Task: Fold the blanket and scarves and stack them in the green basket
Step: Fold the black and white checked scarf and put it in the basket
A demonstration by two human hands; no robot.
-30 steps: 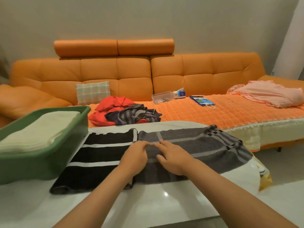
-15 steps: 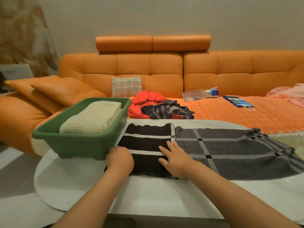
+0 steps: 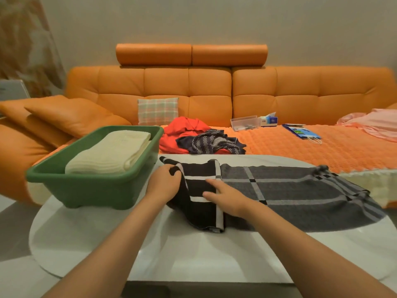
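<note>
scarf: black-and-grey scarf [image 3: 279, 190] lies across the white table [image 3: 171, 254], just right of the green basket [image 3: 92, 179]; its black end, flat half a second ago, is now bunched and raised.
left hand: left hand [image 3: 163, 186] has fingers curled round the black end's edge.
right hand: right hand [image 3: 227, 198] is flat, fingers straight, pressing by the black-grey border.
meaning: fold-over looks to be starting.
basket: folded cream blanket [image 3: 111, 151] is inside.
sofa: red and striped cloths [image 3: 210, 143] wait.
</note>
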